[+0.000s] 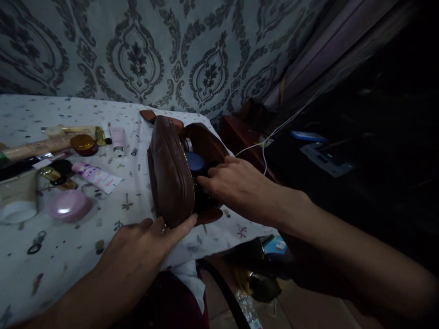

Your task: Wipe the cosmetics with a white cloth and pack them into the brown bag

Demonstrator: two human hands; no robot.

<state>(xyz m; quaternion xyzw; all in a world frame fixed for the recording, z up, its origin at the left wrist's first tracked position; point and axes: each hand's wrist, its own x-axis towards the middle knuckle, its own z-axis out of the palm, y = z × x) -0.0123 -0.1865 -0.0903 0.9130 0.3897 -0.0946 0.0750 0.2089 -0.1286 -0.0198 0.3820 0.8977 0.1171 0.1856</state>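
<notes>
A brown leather-like toiletry bag (168, 173) stands unzipped near the table's right edge. My left hand (144, 237) grips its near end, the thumb stretched along the lower edge and the fingers curled at the left side. My right hand (229, 180) is at the bag's opening, its fingers bent together and the tips inside. What those fingers hold, if anything, is lost in the dark interior. Beside them in the bag lies a round blue lid (194, 161). A brown strap (148, 115) lies behind the bag.
On the patterned white cloth (133, 256) at left lie a pink compact (70, 205), a purple-and-white tube (98, 177), a pink tube (118, 139), an amber jar (84, 144) and several other cosmetics. A white cable (291, 116) hangs at right. Bags and packets (264, 285) are below the table.
</notes>
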